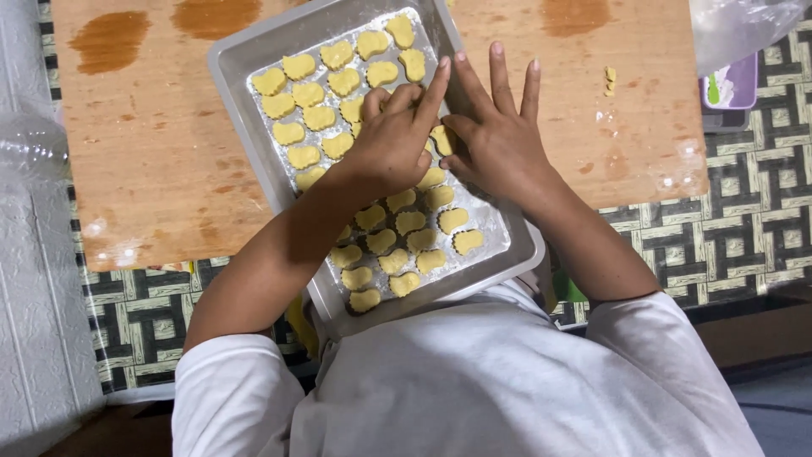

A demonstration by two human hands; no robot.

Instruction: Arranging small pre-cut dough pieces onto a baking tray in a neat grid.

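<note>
A grey metal baking tray [230, 61] lies slanted on a low wooden table [152, 161]. Several yellow heart-shaped dough pieces [304, 93] sit on it in rows. My left hand [391, 140] rests over the tray's middle, index finger stretched out, other fingers curled. My right hand [499, 135] is beside it with its fingers spread. Its thumb and my left fingertips pinch one dough piece [443, 139] lying on the tray. Both hands hide some pieces beneath them.
A small scrap of dough [609, 80] lies on the table to the right. A clear plastic bag [736, 25] and a purple-white packet [734, 85] are at the top right. A woven patterned mat [744, 211] covers the floor.
</note>
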